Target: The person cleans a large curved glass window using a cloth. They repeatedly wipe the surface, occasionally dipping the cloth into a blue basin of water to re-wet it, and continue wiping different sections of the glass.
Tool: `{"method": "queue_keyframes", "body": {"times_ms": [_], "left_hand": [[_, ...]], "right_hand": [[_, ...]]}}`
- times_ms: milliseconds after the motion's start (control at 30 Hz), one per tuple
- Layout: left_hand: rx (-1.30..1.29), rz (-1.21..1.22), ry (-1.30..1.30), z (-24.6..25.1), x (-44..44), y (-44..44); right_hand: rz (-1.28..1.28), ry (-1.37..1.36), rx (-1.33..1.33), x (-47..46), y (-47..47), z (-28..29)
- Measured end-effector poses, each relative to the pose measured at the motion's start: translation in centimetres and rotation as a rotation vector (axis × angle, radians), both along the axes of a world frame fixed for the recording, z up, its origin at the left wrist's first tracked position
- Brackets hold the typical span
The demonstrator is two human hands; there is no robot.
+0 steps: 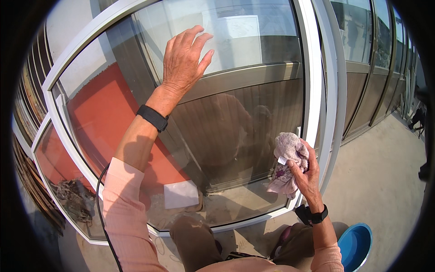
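A bunched pinkish cloth (286, 166) with a small white tag is gripped in my right hand (308, 171), near the lower right of a large white-framed glass window panel (217, 136). The cloth appears to lie against the glass beside the frame's right upright (311, 85). Higher up and to the left, my left hand (185, 56) is held in front of the pane with its fingers spread and nothing in them. Whether it touches the glass, I cannot tell. The pane stands upright before my knees and carries faint reflections.
A blue basin (355, 246) sits on the concrete floor (384, 170) at my right. Another white-framed panel (68, 190) stands at the left, near long wooden strips (34, 180). Brown-framed sliding doors (360, 88) line the right. A black cable (101, 204) runs along my left arm.
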State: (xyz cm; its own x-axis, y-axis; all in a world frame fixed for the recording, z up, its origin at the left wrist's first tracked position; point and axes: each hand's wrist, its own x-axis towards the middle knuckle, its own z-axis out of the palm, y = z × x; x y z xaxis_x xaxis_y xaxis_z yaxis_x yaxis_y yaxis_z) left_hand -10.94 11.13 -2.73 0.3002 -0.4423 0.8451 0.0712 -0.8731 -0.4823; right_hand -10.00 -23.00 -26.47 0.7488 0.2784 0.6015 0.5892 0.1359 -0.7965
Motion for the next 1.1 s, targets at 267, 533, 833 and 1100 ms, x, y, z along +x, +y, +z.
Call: {"method": "queue_keyframes", "body": {"times_ms": [267, 533, 833, 1100], "left_hand": [[-0.043, 0.162, 0.015, -4.6, -3.9, 3.0], [-0.066, 0.131, 0.063, -4.9, -3.7, 3.1], [-0.064, 0.119, 0.090, -4.9, -3.7, 3.2], [-0.058, 0.165, 0.089, -4.9, -3.8, 3.1]], "right_hand": [[-0.451, -0.593, 0.020, 11.3, 6.0, 18.9], [-0.812, -0.769, -0.128, 11.3, 16.1, 26.5], [-0.725, -1.211, -0.197, 15.4, 13.8, 26.2], [-0.366, -1.133, -0.322, 7.9, 18.9, 21.8]]}}
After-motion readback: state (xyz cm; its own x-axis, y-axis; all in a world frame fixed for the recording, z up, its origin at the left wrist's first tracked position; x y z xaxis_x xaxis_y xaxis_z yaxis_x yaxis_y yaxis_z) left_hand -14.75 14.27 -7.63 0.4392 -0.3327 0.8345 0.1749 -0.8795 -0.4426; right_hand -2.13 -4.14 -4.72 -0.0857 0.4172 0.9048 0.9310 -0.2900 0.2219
